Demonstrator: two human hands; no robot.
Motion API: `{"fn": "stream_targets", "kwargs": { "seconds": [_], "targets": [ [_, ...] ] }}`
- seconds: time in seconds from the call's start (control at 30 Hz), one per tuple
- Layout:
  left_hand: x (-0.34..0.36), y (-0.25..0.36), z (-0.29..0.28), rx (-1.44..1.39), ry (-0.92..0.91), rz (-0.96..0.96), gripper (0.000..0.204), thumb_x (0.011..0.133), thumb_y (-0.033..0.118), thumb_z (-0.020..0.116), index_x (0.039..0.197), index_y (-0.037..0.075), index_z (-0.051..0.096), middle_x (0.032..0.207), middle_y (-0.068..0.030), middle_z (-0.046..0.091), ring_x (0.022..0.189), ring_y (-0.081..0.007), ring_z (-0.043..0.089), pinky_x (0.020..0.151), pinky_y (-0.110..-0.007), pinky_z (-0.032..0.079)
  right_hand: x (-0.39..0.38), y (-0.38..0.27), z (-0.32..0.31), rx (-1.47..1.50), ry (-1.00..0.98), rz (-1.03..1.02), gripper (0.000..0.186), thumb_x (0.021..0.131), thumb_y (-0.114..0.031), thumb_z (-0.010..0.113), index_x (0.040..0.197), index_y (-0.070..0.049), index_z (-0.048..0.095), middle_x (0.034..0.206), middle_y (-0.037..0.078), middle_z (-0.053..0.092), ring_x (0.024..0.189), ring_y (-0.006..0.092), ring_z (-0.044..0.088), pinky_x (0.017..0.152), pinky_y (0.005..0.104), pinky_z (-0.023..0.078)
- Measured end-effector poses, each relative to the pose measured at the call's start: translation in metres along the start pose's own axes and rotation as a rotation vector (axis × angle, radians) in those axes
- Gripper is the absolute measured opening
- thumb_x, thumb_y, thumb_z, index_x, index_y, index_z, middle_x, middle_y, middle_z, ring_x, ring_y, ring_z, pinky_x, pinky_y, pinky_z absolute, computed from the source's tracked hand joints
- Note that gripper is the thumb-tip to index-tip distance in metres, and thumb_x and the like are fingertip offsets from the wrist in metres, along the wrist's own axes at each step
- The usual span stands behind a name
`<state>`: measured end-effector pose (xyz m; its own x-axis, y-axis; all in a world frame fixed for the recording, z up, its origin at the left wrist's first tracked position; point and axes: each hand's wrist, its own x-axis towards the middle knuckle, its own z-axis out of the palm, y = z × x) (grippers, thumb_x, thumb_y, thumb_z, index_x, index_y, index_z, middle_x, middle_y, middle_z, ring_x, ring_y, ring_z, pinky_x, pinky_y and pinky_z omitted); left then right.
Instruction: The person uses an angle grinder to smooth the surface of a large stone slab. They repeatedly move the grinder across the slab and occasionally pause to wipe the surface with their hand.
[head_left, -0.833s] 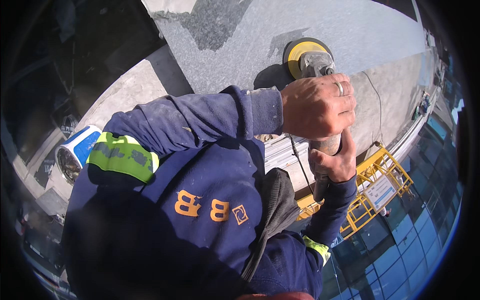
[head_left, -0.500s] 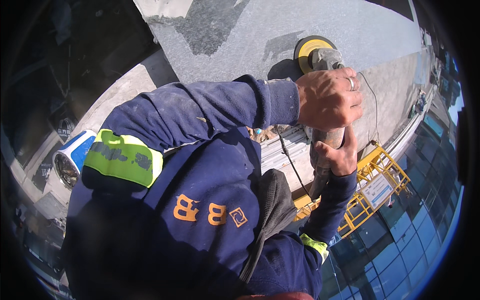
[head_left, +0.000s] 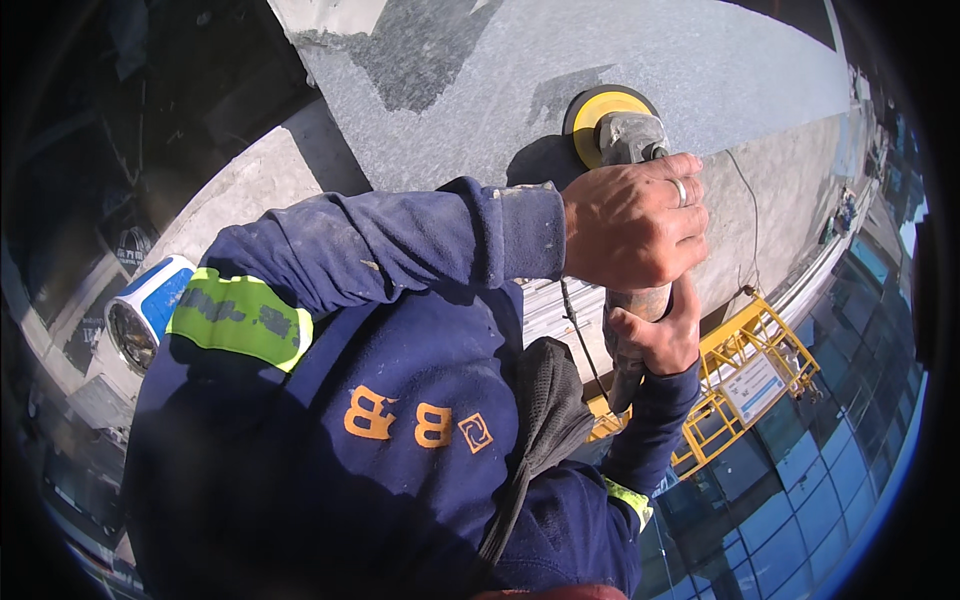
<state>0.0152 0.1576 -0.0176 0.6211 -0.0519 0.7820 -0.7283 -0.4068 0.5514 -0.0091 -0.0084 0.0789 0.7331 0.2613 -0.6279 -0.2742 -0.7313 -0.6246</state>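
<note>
An angle grinder (head_left: 632,138) with a yellow-faced round pad (head_left: 612,102) stands against a grey stone-like surface (head_left: 500,110). My left hand (head_left: 640,215), with a ring on one finger, is closed over the grinder's body just behind its head. Lower down, my right hand (head_left: 662,335) wraps round the rear of the same body, thumb across it. The pad's working side is hidden, and its dark shadow lies beside it. Whether the pad spins cannot be told.
A black cord (head_left: 572,320) hangs near the grinder's rear. Yellow metal framework (head_left: 755,335) carrying a white sign lies beyond my right hand, above a glass facade (head_left: 800,490). A thin cable (head_left: 745,190) crosses the concrete edge. A white-and-blue object (head_left: 160,300) is at the left.
The grinder and both hands have shifted left and slightly down across the grey surface. Both hands keep their grip.
</note>
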Motion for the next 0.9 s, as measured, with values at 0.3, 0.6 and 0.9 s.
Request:
{"fn": "stream_targets", "kwargs": {
  "seconds": [0.3, 0.6, 0.9],
  "targets": [
    [-0.002, 0.004, 0.008, -0.022, -0.055, -0.001, 0.019, 0.067, 0.017, 0.065, 0.080, 0.003, 0.068, 0.086, -0.0103, 0.066, 0.093, -0.0266, 0.066, 0.102, -0.048, 0.046, -0.005, 0.010, -0.002, 0.103, -0.006, 0.047, 0.079, 0.065, -0.032, 0.088, 0.124, 0.005, 0.049, 0.106, 0.011, 0.064, 0.097, 0.0198, 0.063, 0.087, 0.0330, 0.050],
    [-0.001, 0.005, 0.017, -0.038, -0.091, -0.003, 0.018, 0.069, 0.018, 0.065, 0.079, 0.004, 0.068, 0.088, -0.0115, 0.067, 0.091, -0.0259, 0.066, 0.101, -0.049, 0.047, -0.007, 0.016, -0.009, 0.049, -0.002, 0.030, 0.079, 0.068, -0.039, 0.086, 0.123, 0.004, 0.050, 0.106, 0.012, 0.065, 0.096, 0.0215, 0.063, 0.087, 0.0341, 0.050],
    [0.001, 0.005, 0.013, -0.011, -0.123, 0.020, 0.018, 0.071, 0.017, 0.063, 0.080, 0.002, 0.067, 0.087, -0.0106, 0.066, 0.094, -0.0271, 0.066, 0.101, -0.048, 0.047, -0.008, 0.014, -0.007, 0.082, 0.002, 0.056, 0.076, 0.067, -0.033, 0.087, 0.122, 0.004, 0.050, 0.106, 0.011, 0.064, 0.097, 0.0194, 0.063, 0.087, 0.0333, 0.050]
  ]
}}
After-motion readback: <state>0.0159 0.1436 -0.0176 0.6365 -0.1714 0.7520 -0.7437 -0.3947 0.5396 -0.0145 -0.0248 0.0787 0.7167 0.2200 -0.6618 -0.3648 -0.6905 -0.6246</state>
